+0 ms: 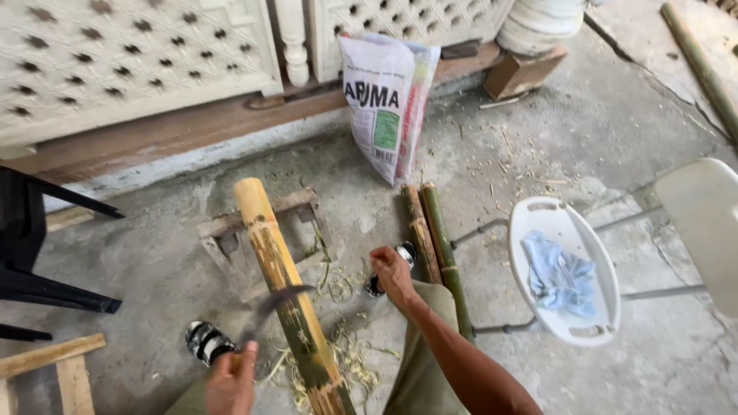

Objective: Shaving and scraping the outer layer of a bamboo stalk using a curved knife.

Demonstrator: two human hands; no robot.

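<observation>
A thick bamboo pole [277, 269], yellow with green patches, lies across a small wooden frame [231, 230] and runs toward me. My left hand [231, 380] grips the handle of a curved dark blade [280, 296] whose edge rests against the pole. My right hand [392, 273] hangs over my right knee with fingers loosely curled and nothing in it. Pale bamboo shavings [346, 353] lie curled on the floor between my sandalled feet.
Two thinner bamboo pieces [434, 238] lie to the right. A printed white sack [388, 100] leans on the lattice wall. A white chair [565, 269] holds a blue cloth. A black chair [31, 253] stands at the left, and wooden pieces [61, 365] at the lower left.
</observation>
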